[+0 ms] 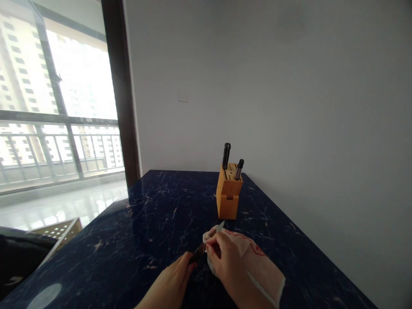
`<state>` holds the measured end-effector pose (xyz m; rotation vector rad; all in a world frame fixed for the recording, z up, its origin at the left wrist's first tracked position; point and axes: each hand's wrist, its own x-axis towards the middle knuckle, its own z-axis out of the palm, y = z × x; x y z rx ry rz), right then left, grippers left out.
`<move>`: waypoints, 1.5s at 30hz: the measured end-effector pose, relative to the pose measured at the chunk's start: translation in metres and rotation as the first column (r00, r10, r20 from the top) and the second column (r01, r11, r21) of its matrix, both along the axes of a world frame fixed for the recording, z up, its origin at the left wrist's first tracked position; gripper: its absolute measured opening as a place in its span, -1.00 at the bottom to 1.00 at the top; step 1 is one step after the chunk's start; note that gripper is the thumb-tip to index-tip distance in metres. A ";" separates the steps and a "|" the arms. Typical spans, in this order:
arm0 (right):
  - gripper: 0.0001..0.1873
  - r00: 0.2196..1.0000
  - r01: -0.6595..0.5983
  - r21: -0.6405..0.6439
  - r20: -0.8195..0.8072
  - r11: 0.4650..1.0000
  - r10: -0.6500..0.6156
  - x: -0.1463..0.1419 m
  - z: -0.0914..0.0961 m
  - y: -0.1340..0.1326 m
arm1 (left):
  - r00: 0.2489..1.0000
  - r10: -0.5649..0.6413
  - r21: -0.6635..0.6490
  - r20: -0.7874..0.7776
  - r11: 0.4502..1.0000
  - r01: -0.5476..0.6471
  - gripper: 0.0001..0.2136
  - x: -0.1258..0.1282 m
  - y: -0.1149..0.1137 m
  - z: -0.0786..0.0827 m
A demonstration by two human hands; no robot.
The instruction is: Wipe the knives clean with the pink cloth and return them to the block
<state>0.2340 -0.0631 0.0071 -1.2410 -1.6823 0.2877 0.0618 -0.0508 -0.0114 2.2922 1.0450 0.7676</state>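
Observation:
My left hand point(178, 271) is closed around the dark handle of a small knife point(197, 254), whose blade tip points away from me. My right hand point(222, 254) pinches a pale cloth with red markings point(257, 262) against the blade near the handle. Part of the cloth wraps behind the blade, and the rest drapes to the right under my right wrist. Just beyond the blade tip stands a wooden knife block point(228, 204) with a black-handled knife point(226, 155) and another dark-handled tool with a metal collar point(239, 169) in its slots.
The dark blue marble-patterned table point(154, 214) runs up to a grey wall point(273, 107) at the back and right. At the lower left are a chair with a perforated panel point(61, 231) and a dark item on it. Large windows point(58, 94) stand on the left.

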 end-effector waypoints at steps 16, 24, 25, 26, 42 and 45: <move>-0.85 0.999 -0.019 -0.025 0.031 0.999 0.020 -0.010 0.000 -0.007 | 0.998 0.059 0.081 -0.013 0.995 -0.057 -0.81 0.000 0.006 -0.017; -0.88 0.999 -0.044 -0.044 0.018 0.998 0.045 -0.010 0.002 -0.009 | 0.998 0.047 0.043 -0.037 0.998 -0.045 -0.80 0.000 0.003 -0.013; -0.88 0.999 -0.046 -0.055 0.019 0.997 0.047 -0.010 0.002 -0.009 | 0.998 0.050 0.040 -0.033 0.998 -0.049 -0.79 0.000 0.003 -0.013; -0.88 0.999 -0.046 -0.068 0.019 0.997 0.047 -0.010 0.003 -0.009 | 0.998 0.050 0.038 -0.025 0.998 -0.049 -0.79 0.000 0.003 -0.013; -0.79 0.978 0.070 0.021 0.195 0.997 -0.073 -0.007 -0.004 -0.001 | 0.997 0.019 0.011 -0.074 1.000 -0.018 -0.78 0.000 0.001 -0.006; -0.80 0.977 0.099 0.067 0.185 0.993 -0.110 -0.001 -0.005 0.003 | 0.997 0.015 0.006 -0.073 1.000 -0.014 -0.77 0.000 0.001 -0.005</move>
